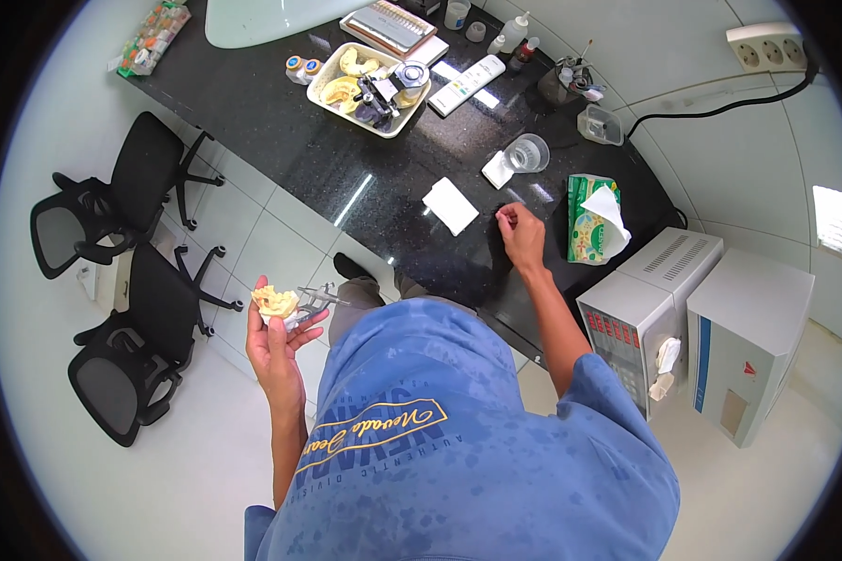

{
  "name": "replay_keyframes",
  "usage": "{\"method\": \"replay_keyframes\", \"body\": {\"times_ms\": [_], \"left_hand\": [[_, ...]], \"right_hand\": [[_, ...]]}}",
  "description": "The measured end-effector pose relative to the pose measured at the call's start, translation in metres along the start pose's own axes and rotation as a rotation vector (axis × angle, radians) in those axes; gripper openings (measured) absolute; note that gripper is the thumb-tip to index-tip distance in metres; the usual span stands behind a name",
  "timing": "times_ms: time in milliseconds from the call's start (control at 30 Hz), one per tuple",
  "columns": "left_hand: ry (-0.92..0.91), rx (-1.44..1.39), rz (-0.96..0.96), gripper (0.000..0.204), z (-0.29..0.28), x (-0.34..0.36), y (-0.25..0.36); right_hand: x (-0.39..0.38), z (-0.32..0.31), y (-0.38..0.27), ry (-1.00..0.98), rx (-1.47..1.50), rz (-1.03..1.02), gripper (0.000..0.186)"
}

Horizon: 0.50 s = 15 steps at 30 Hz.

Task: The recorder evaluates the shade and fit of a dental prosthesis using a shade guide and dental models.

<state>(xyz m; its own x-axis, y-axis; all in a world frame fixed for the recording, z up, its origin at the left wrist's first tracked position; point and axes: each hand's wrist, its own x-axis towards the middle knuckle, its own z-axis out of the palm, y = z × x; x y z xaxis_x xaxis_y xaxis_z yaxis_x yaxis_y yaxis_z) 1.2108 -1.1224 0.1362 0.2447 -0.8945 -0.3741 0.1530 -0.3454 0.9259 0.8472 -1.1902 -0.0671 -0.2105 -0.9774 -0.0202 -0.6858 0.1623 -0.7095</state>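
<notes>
Currently your left hand [274, 353] pinches the yellow dental model [274, 301] and metal frame [316, 301] past the front edge of the bench [253, 112] | slack grip could drop both | your right hand [522, 236] curls, pinch: cannot tell

Noted pale yellow and white on dental cast [276, 301], silver-grey on metal frame [314, 306]. Recorded black with fine pale specks on countertop [281, 126], dark-mottled blue on shirt [496, 383], green with multicoloured, possibly floral pattern on tissue pack [584, 245].
</notes>
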Motion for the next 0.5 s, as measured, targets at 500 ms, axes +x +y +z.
{"method": "replay_keyframes", "body": {"times_ms": [500], "left_hand": [[-0.018, -0.002, 0.014, 0.058, 0.002, -0.005, -0.003]], "right_hand": [[0.016, -0.016, 0.011, -0.264, 0.717, 0.453, 0.023]]}}
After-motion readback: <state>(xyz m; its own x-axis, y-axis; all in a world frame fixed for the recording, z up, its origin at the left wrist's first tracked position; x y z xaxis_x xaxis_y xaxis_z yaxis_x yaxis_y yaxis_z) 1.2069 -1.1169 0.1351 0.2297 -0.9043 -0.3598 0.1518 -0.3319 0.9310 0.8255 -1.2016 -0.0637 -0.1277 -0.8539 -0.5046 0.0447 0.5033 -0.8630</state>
